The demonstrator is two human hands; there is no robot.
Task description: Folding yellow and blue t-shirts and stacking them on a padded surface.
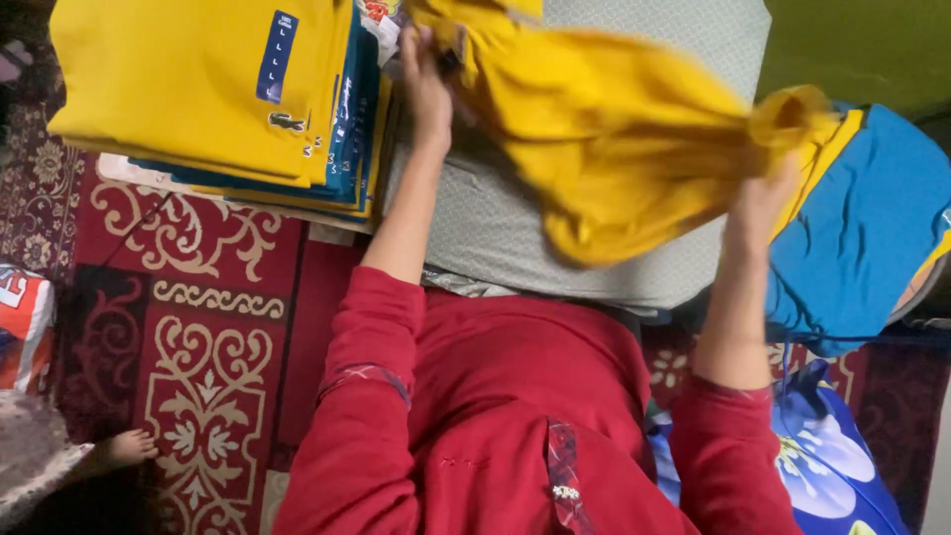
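A grey patterned cushion (495, 223) lies on a red ornate carpet (208, 327), with a stack of folded yellow and teal shirts (208, 89) at ten o'clock. The left hand (428, 84) and right hand (761, 203) each clench a crumpled, blurred yellow cloth garment (614, 139), stretched above the cushion.

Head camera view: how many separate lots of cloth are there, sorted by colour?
Yellow: 2, the loose yellow garment held by the left hand and right hand, and the folded stack's yellow top.
Blue: 1, the blue pile.
Total: 3
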